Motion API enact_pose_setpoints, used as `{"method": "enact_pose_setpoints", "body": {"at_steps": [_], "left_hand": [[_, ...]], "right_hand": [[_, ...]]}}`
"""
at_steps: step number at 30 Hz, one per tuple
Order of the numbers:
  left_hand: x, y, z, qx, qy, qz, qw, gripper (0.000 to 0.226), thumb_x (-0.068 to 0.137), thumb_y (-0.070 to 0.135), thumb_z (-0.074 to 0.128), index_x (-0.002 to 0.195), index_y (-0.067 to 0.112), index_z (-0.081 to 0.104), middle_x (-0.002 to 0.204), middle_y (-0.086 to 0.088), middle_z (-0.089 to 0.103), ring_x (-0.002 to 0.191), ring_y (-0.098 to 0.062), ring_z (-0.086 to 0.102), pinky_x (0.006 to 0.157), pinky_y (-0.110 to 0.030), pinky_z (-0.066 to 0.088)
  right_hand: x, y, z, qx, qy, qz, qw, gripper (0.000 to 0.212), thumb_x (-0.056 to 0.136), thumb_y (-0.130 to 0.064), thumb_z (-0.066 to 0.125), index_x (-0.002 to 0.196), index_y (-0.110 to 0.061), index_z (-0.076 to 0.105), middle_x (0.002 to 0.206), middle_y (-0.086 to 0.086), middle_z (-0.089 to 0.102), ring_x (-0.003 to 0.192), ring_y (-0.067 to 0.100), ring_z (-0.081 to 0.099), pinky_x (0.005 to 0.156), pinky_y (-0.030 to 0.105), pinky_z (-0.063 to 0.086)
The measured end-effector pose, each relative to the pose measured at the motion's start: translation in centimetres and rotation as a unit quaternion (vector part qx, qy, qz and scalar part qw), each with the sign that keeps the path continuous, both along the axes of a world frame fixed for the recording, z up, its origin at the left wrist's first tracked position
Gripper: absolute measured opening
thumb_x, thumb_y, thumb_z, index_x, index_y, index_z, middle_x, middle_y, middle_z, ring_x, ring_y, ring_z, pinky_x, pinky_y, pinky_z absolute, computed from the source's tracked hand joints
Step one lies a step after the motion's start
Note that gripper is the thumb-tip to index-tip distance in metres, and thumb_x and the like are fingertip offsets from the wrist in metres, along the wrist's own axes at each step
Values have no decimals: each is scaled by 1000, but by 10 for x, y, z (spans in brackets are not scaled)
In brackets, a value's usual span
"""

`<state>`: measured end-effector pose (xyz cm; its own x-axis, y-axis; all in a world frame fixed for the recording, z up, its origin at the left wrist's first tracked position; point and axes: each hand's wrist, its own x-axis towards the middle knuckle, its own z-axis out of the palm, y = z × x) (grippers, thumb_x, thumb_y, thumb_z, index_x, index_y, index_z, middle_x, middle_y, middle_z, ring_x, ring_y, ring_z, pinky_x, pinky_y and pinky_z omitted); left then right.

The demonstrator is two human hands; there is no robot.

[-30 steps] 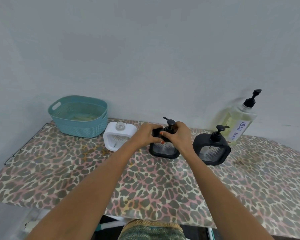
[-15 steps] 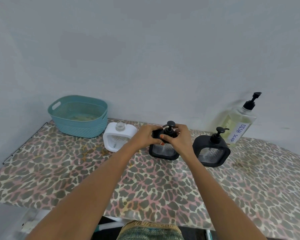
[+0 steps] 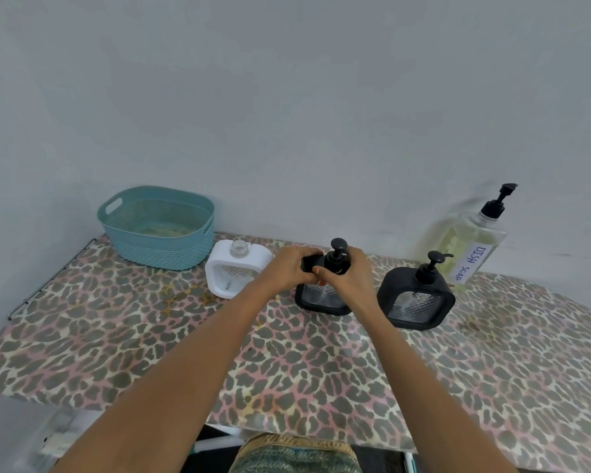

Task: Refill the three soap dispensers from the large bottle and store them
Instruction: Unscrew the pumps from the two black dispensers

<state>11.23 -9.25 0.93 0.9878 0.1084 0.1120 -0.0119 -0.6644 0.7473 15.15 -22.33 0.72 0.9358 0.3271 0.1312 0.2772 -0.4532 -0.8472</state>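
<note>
Three square soap dispensers stand in a row on the leopard-print table (image 3: 151,336). The white dispenser (image 3: 234,274) on the left has no pump, and its clear neck is open. On the middle black dispenser (image 3: 323,298), my left hand (image 3: 292,268) grips the top left shoulder. My right hand (image 3: 350,279) is wrapped around the collar of its black pump (image 3: 338,252). The right black dispenser (image 3: 415,295) stands with its pump on. Behind it against the wall is the large clear bottle (image 3: 471,247) of yellowish liquid, labelled DISH SOAP.
A teal plastic basket (image 3: 157,230) sits at the back left of the table, beside the white dispenser. The grey wall runs directly behind everything. The table's near edge drops off at the bottom, where patterned fabric shows.
Both hands have stayed on the middle black dispenser. My right hand's fingers have shifted around the pump collar, and the pump head points a different way.
</note>
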Motion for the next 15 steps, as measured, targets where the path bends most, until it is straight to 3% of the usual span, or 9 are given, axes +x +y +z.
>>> {"method": "enact_pose_setpoints", "body": {"at_steps": [2,7,11,15], "left_hand": [[0,0,0,-4,1,2,1000,53,69,11,76,120,10,60,118,-8,63,108,-20,57,90,-24,42],[-1,0,-1,-16,16,10,1000,62,67,15,79,124,10,56,123,-10,60,116,-23,53,101,-36,42],[0,0,0,-7,16,10,1000,61,69,16,78,125,10,55,124,-7,60,115,-20,53,93,-23,38],[-1,-1,1,-10,11,6,1000,56,70,14,76,123,10,57,120,-7,62,109,-18,54,86,-19,37]], "right_hand": [[1,4,-4,4,-6,-29,1000,56,61,-38,78,103,-9,53,103,11,59,93,25,58,81,41,51],[3,2,-1,36,5,-48,998,39,73,-20,76,98,-11,48,94,6,56,85,21,55,73,27,44],[2,-4,0,44,23,-22,999,44,75,-9,68,116,-6,51,106,9,61,94,20,57,82,30,46],[1,-2,1,26,36,8,999,42,78,-10,64,118,-10,50,112,7,60,104,24,57,85,33,46]]}}
